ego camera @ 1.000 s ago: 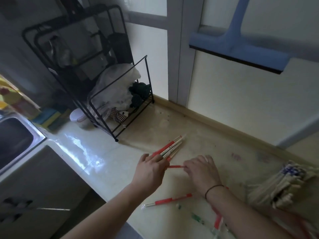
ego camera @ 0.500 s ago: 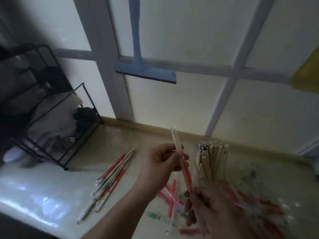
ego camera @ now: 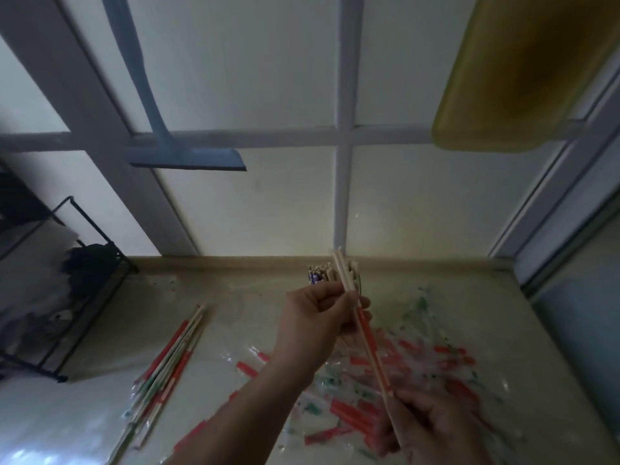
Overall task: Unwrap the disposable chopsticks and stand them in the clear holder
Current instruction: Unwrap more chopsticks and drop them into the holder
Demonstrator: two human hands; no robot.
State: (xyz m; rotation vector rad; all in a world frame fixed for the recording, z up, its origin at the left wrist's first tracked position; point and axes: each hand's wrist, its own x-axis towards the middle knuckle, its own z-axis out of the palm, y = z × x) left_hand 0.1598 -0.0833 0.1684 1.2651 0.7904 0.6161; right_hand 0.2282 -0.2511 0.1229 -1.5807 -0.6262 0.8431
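L fingers [ego camera: 330,302] curled, pinching bare upper part of pair [ego camera: 360,325] w/ thumb. R hand [ego camera: 432,427] fingers closed on lower end, where red wrapper [ego camera: 370,345] sits; blurred, exact grip unclear. Pair held tilted above counter [ego camera: 255,297], tips just in front of holder [ego camera: 335,275], already full of sticks. Step: stripping the sleeve, approx half off. Next: R pulls wrapper clear, L drops pair in holder. Wrapped sticks [ego camera: 167,364] wait left; spent wrappers [ego camera: 402,380] below hands.
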